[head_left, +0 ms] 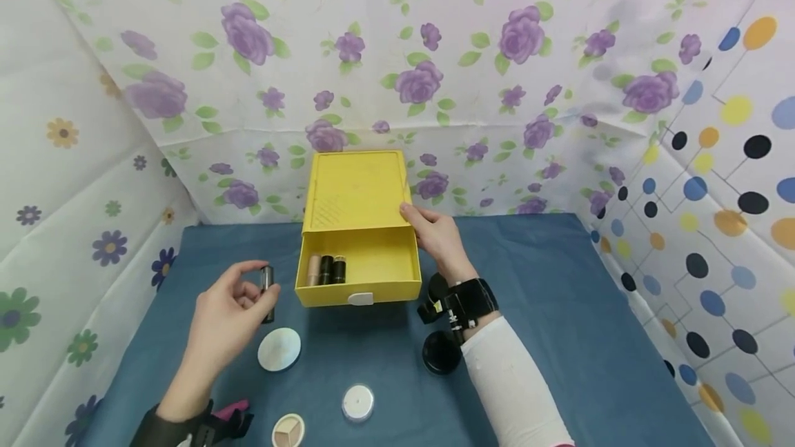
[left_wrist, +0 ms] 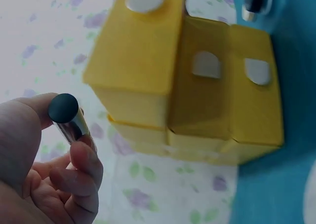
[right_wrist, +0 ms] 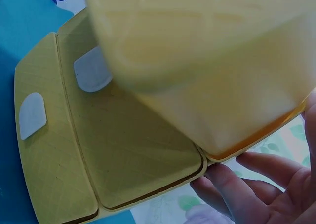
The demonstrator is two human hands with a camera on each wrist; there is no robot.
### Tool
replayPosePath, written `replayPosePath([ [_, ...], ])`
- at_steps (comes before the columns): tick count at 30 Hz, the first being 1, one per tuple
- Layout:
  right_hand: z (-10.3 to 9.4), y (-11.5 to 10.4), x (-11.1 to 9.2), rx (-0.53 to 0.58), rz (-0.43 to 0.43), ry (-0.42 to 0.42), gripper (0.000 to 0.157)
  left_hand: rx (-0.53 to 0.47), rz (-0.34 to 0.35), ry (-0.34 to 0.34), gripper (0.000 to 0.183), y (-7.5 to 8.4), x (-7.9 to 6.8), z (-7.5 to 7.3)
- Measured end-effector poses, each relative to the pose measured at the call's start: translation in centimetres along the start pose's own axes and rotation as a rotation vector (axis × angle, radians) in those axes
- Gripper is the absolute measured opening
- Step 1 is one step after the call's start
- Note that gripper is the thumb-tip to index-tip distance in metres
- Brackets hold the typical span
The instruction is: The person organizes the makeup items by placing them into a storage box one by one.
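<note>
My left hand (head_left: 230, 316) pinches a small lipstick-like tube (head_left: 268, 292), dark at the end and silvery along the body, between thumb and fingers. It is held upright just left of a yellow drawer box (head_left: 359, 192). The box's top drawer (head_left: 391, 292), with a white tab handle, is pulled out. Inside, at its left side, stand three tubes (head_left: 326, 270), one tan and two black. My right hand (head_left: 439, 243) holds the box's right side, thumb at the top edge and fingertips (right_wrist: 217, 172) against the side. Two lower drawers (left_wrist: 202, 95) are closed in the left wrist view.
On the blue cloth (head_left: 528, 295) lie a white round disc (head_left: 279, 349), a white-lidded jar (head_left: 357, 403), a round sectioned palette (head_left: 288, 430) and a black round case (head_left: 442, 352). A pink item (head_left: 231, 410) shows by the left wrist. Flowered sheets (head_left: 373, 88) hang behind.
</note>
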State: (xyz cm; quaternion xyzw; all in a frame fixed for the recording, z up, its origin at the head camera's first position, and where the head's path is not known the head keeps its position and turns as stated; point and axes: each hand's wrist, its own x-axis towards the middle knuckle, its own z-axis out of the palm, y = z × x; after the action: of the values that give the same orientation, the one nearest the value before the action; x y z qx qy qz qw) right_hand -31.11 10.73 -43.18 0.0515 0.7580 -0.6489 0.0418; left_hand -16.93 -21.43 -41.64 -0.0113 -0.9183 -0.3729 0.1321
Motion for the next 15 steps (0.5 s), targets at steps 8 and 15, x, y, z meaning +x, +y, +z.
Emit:
replayPosePath([
  [8,-0.5,-0.3,-0.2,-0.019,-0.009,0.010,0.081,-0.038,0.130,0.048,0.042,3.3,1.8,0.2],
  [15,-0.4,-0.1,0.0,0.008,-0.010,-0.015,0.082,-0.054,0.168,-0.007,0.043,5.0,2.9,0.9],
])
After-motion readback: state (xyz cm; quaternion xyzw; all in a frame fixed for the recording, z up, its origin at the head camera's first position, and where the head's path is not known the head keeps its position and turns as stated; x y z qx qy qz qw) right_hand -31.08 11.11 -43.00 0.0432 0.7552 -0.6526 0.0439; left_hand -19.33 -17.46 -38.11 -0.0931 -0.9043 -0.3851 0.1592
